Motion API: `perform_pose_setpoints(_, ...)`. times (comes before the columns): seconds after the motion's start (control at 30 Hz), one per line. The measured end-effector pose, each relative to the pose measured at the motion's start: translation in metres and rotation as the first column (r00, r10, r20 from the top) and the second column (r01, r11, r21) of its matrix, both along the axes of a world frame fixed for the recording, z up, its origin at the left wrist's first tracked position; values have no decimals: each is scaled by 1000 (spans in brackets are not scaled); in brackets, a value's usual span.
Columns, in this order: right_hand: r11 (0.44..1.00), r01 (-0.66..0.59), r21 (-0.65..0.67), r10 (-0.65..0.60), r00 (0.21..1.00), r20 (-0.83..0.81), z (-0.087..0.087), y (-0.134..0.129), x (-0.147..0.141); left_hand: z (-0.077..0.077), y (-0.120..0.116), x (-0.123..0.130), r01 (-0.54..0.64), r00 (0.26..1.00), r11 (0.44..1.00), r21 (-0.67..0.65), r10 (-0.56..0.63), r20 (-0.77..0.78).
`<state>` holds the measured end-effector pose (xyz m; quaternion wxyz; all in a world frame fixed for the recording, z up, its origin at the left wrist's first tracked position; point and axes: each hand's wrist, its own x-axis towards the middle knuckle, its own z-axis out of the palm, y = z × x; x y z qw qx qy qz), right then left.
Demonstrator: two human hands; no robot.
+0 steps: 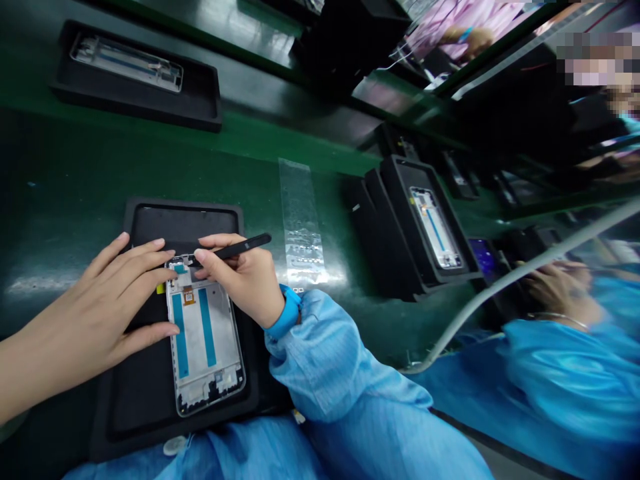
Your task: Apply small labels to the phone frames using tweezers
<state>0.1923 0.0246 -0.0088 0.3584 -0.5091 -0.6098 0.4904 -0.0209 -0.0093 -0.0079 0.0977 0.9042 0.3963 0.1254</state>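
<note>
In front of me a phone frame with two blue strips and a small orange flex piece lies tilted in a black foam tray. My left hand is spread over the frame's upper left, its fingertips touching the edge and holding nothing. Between the fingers of my right hand is a slim black pen-like tool, probably tweezers. The tool's lower end is at the top of the frame, mostly hidden by my fingers. A yellow tab sticks out at the frame's left side.
A second tray holding a phone frame stands at the far left. To the right are stacked black trays with another frame on top. Clear plastic strip lies between. A grey cable and a co-worker's hand are farther right.
</note>
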Motion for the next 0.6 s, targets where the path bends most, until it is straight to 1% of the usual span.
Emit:
perform_pose_setpoints(0.1,999,-10,40,9,1000,17,-2,-1,0,0,0,1,0,1000,1000,5,0,-2)
perform_pose_setpoints(0.2,990,-4,138,-7,997,81,-3,-3,0,1,-1,3,-2,1000,1000,18,2,-1)
perform_pose_setpoints(0.3,962,-38,270,-4,988,155,-1,-4,0,-1,1,3,9,1000,999,46,-8,-18)
perform_pose_setpoints(0.4,929,-107,355,35,978,203,2,-4,1,-3,4,2,48,998,996,80,-44,-52)
perform_pose_setpoints(0.5,918,-166,361,84,969,231,5,0,3,0,5,4,61,995,993,101,-52,-85)
perform_pose_setpoints(0.57,928,-176,329,104,969,226,8,4,5,4,4,8,50,994,992,112,-39,-100)
perform_pose_setpoints(0.6,939,-158,306,99,974,202,10,7,6,6,3,10,40,994,992,117,-28,-106)
